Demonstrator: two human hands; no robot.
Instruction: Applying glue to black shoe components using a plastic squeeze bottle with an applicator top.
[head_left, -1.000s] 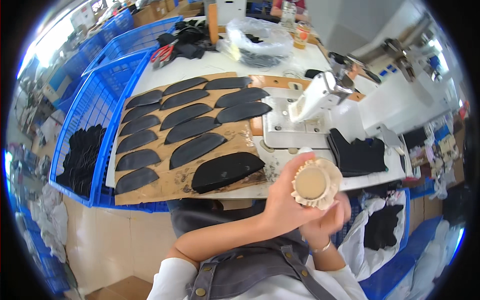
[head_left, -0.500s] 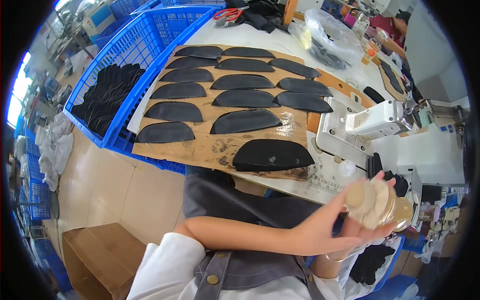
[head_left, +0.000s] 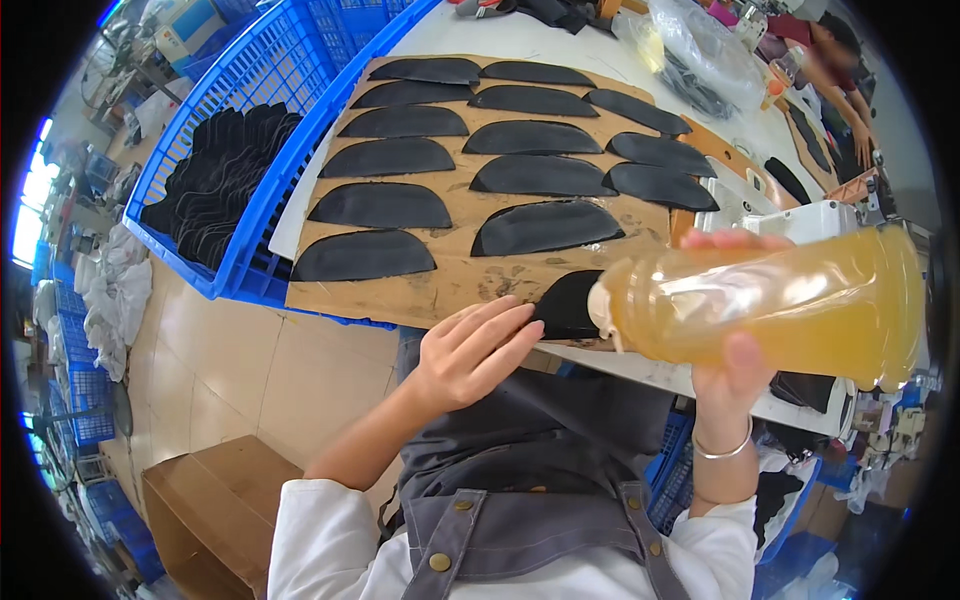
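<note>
My right hand point(head_left: 742, 372) is wrapped round a clear plastic bottle point(head_left: 780, 305) of amber-yellow liquid. The bottle lies almost level, its beige-crusted neck end pointing left over a black half-moon piece point(head_left: 562, 308) at the near edge of the cardboard. Much of that piece is hidden behind the bottle. With fingers stretched out, my left hand point(head_left: 478, 350) rests at the piece's left end, fingertips touching it. Several similar black half-moon pieces point(head_left: 545, 226) lie in columns across the stained cardboard sheet point(head_left: 460, 285).
A blue plastic crate point(head_left: 235, 262) at the left holds stacked black pieces point(head_left: 215, 190). A white sewing machine point(head_left: 800, 220) stands behind the bottle. Clear plastic bags point(head_left: 700, 55) lie at the far right, near another person's arm point(head_left: 850, 110). An open cardboard box point(head_left: 215, 510) is on the floor.
My hands, together at the bottle on the right before, are now apart. The left hand has moved left to the black piece; the right has raised the bottle and swung it over the cardboard.
</note>
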